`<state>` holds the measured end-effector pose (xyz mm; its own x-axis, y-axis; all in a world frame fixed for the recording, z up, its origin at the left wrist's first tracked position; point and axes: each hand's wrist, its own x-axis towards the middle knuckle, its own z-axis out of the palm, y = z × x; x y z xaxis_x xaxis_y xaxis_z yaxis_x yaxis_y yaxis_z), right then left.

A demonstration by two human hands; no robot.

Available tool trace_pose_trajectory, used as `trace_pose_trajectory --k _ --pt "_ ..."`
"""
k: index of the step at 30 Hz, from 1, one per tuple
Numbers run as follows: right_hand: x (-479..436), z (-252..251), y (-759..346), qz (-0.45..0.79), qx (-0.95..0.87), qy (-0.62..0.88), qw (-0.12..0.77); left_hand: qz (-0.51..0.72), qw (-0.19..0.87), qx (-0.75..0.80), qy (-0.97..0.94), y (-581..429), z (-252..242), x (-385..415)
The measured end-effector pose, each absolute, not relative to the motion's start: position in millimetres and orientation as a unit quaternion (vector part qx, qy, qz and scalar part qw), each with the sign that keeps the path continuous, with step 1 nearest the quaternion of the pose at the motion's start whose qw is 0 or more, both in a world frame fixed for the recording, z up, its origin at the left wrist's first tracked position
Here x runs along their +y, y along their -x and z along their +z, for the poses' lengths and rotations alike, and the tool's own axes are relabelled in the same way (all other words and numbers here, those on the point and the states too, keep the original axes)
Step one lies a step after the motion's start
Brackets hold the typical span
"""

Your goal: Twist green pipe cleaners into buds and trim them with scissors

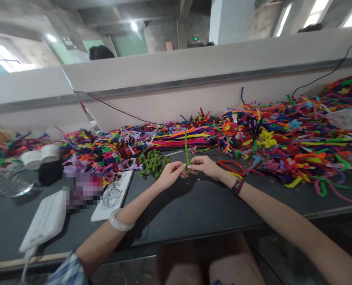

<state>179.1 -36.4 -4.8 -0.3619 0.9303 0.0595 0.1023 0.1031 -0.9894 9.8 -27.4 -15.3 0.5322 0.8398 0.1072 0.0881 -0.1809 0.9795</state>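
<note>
A green pipe cleaner (186, 144) stands nearly upright between my two hands, its lower end at my fingertips. My left hand (172, 173) pinches it low down from the left. From the right, my right hand (204, 166) pinches the same spot with thumb and forefinger. The fingers hide how the lower end is bent. Just left of my left hand lies a small heap of twisted green pipe-cleaner pieces (152, 163). Red-handled scissors (232, 167) rest on the table right beside my right wrist, partly behind it.
Heaps of coloured pipe cleaners (282, 146) line the back of the dark table (193, 215). At left are a phone (116, 196), a white power bank (46, 217) with a cable, paper cups (49, 153) and clear plastic wrapping (8, 184). A low wall (164, 71) stands behind.
</note>
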Motion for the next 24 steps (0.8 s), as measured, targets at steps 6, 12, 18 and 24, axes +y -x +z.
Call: trace_pose_trajectory --k 6,12,18,24 --pt "-37.6 -4.9 -178.5 0.539 -0.632 0.407 0.38 0.34 0.46 0.328 -0.752 -6.9 -14.6 -27.1" --pt "-38.7 -4.7 -180.3 0.499 -0.687 0.418 0.323 0.309 0.486 0.309 -0.757 -6.5 -16.5 -26.6" --pt "-39.0 -3.5 -181.5 0.474 -0.712 0.42 0.303 0.288 0.519 0.302 -0.747 -5.5 -15.0 -26.6" --pt "-35.2 -4.9 -179.2 0.559 -0.594 0.436 0.38 0.317 0.513 0.313 -0.733 -5.3 -17.3 -23.2"
